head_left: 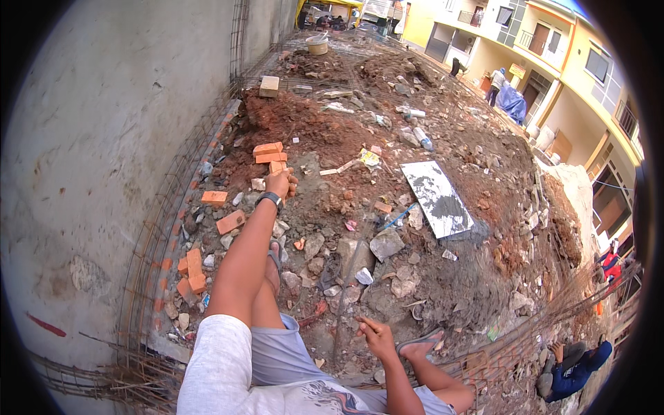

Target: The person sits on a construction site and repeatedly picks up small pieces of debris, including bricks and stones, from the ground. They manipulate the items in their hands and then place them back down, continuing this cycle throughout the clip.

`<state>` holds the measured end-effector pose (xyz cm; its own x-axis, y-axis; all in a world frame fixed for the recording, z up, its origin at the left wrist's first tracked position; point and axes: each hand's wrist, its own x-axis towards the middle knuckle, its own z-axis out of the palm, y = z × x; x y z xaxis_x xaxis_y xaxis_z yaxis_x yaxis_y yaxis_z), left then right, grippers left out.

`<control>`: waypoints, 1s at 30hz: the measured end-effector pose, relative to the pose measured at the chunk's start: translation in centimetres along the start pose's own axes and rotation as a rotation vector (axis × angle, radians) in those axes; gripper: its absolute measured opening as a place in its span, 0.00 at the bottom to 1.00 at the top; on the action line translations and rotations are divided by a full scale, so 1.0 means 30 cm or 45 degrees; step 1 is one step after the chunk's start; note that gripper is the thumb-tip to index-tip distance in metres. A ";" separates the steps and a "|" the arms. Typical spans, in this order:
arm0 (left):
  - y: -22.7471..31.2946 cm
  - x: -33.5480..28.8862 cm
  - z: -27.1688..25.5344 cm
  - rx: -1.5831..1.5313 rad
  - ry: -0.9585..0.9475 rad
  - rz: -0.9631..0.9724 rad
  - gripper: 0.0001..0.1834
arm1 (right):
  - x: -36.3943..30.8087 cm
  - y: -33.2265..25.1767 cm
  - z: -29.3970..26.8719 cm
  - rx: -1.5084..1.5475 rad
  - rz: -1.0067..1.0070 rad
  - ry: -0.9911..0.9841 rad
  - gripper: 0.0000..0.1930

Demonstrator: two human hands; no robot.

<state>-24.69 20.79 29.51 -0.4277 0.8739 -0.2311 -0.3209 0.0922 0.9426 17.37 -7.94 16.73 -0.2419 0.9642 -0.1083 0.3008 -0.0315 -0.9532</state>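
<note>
My left arm, with a dark watch on its wrist, stretches forward over the rubble. The fingers of my left hand (279,184) are curled at the near end of an orange brick (277,167), apparently gripping it. Just beyond lie two more orange bricks (268,151), one partly on the other. My right hand (377,339) is held low near my right knee, its thumb and forefinger pinched together. A small dark tip shows at those fingers, too small to name. Between my hands lie grey stones and broken chunks.
Loose bricks (230,221) lie along the left side, beside a rebar cage (149,238) at the concrete wall (104,152). A mortar-smeared white board (437,198) lies right of centre. A crouching person (577,370) is at lower right, with more rebar (546,315) between us.
</note>
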 end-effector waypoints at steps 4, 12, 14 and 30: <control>-0.008 0.025 -0.003 0.042 -0.039 0.066 0.22 | -0.038 0.024 -0.042 0.075 0.024 -0.003 0.15; -0.033 0.056 0.051 -0.077 0.001 0.143 0.22 | -0.197 0.084 -0.114 -0.120 0.015 0.175 0.13; -0.054 0.128 -0.048 -0.094 0.061 0.114 0.21 | -0.240 0.017 -0.108 -0.226 -0.057 0.192 0.13; -0.153 0.072 0.069 -0.400 0.082 -0.044 0.28 | -0.208 -0.028 -0.161 0.059 0.038 0.350 0.13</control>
<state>-22.39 23.24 25.17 -0.4612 0.8400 -0.2858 -0.5769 -0.0391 0.8159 23.07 -12.67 19.56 0.0281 0.9977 -0.0620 0.2604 -0.0672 -0.9632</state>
